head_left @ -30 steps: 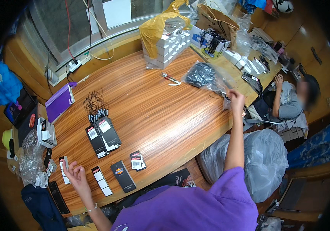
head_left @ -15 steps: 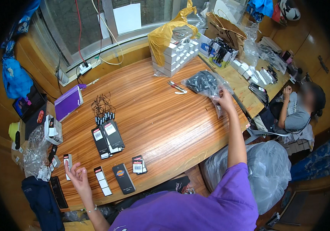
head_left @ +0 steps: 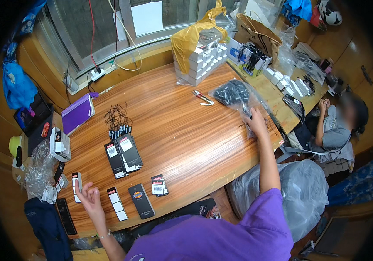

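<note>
At the right of the table lies a clear plastic bag (head_left: 232,92) full of black corded pieces. My right hand (head_left: 257,122) is closed at its near end, pinching something dark; thin black cord shows beside the fingers. My left hand (head_left: 91,200) hovers at the near left, fingers apart, holding nothing. It is nearest a narrow stack of white labels (head_left: 76,187) with red and black tops. Beside it lie a label strip (head_left: 116,203), a black hang tag (head_left: 141,201) and smaller tags (head_left: 159,185). Farther in, black hang tags (head_left: 123,154) lie piled with their cords bunched.
Red-handled snips (head_left: 201,96) lie left of the bag. White boxes (head_left: 204,65) under yellow plastic stand at the back. A purple notebook (head_left: 78,114) and a black phone (head_left: 66,216) are at the left. Another person (head_left: 336,124) sits at the right beside a side table.
My right hand has shifted slightly nearer and right, and dark cord now shows at its fingers. My left hand has barely moved. The whole view has shifted a little.
</note>
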`<state>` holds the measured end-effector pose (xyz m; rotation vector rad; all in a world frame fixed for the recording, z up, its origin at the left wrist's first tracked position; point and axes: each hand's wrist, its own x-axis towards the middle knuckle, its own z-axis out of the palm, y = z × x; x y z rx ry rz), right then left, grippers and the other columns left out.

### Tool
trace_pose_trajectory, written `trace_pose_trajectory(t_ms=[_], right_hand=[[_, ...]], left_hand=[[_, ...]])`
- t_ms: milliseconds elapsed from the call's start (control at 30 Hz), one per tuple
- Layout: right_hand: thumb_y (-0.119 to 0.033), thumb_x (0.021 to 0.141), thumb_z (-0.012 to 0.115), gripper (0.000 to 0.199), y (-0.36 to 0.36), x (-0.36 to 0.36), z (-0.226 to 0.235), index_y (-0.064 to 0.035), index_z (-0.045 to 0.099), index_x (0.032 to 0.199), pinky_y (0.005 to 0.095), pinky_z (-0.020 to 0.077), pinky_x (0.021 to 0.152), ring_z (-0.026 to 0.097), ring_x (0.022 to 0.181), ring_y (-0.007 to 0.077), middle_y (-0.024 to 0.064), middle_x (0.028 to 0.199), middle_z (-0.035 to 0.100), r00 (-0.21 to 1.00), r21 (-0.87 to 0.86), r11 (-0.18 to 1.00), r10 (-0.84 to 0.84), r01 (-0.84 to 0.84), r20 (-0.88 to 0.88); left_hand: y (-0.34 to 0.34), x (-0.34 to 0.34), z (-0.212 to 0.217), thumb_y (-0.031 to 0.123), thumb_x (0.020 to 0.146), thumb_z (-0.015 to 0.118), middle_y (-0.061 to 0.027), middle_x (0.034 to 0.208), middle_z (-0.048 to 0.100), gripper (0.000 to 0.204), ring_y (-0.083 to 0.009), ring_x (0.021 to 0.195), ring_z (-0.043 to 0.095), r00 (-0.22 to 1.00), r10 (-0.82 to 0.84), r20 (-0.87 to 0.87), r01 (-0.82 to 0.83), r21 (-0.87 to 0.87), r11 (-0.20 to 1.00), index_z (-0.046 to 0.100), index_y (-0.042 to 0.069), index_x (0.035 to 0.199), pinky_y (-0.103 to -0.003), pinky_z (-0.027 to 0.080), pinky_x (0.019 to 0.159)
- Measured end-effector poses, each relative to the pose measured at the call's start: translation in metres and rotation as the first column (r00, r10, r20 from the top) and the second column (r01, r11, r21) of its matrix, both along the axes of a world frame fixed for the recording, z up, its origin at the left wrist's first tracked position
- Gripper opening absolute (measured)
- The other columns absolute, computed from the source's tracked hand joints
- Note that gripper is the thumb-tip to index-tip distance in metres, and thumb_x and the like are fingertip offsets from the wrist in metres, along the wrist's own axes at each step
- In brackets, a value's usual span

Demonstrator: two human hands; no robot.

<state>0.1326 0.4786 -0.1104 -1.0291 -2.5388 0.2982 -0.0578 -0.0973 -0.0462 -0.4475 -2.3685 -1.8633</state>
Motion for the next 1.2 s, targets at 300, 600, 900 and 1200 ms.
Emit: trace_pose_trajectory(t_ms=[300, 600, 900, 1200], right_hand=[[-0.004, 0.081, 0.057, 0.02, 0.05, -0.03, 0.007, -0.0073, 0.054, 0.101, 0.0311, 0.0446, 0.069, 0.054, 0.077, 0.0191, 0.0051, 0.087, 0.057, 0.397, -0.701, 0.423, -0.606, -0.574, -0.69], [-0.002, 0.082, 0.052, 0.024, 0.066, -0.034, -0.031, -0.0069, 0.059, 0.104, 0.0222, 0.0436, 0.06, 0.054, 0.067, 0.0109, 0.0028, 0.086, 0.059, 0.747, -0.6, 0.788, -0.316, -0.136, -0.585], [-0.009, 0.073, 0.066, 0.053, 0.065, -0.053, 0.008, -0.0123, 0.051, 0.124, 0.0307, 0.0336, 0.098, 0.041, 0.119, 0.0218, 0.0125, 0.129, 0.046, 0.814, -0.547, 0.745, -0.012, -0.38, -0.581], [-0.026, 0.069, 0.066, 0.058, 0.051, -0.074, 0.009, -0.0004, 0.049, 0.118, 0.0357, 0.0458, 0.08, 0.056, 0.092, 0.0274, 0.0163, 0.105, 0.057, 0.994, 0.136, 0.986, -0.102, 0.096, 0.031]], left_hand=[[0.001, -0.004, -0.006, 0.001, 0.087, 0.05, -0.0102, 0.108, 0.047, 0.063, -0.01, 0.08, 0.048, 1.0, -0.024, 0.0, 0.024, 0.059, 0.998, 0.017, 0.012, 0.139, -0.022, 0.041, 0.075], [-0.014, -0.006, -0.004, 0.001, 0.086, 0.051, -0.0086, 0.107, 0.047, 0.064, -0.0086, 0.079, 0.046, 0.999, 0.037, 0.007, -0.037, 0.102, 0.994, 0.016, 0.009, 0.139, -0.021, 0.039, 0.076], [-0.009, -0.012, 0.006, 0.0, 0.087, 0.048, -0.0082, 0.105, 0.048, 0.059, -0.0096, 0.079, 0.046, 0.998, 0.059, 0.011, -0.059, 0.105, 0.993, 0.019, 0.007, 0.138, -0.021, 0.038, 0.078], [-0.009, -0.014, -0.004, 0.007, 0.089, 0.049, -0.0076, 0.105, 0.05, 0.056, -0.0113, 0.085, 0.05, 0.998, 0.057, -0.021, -0.056, 0.053, 0.997, 0.021, 0.009, 0.138, -0.022, 0.041, 0.073]])
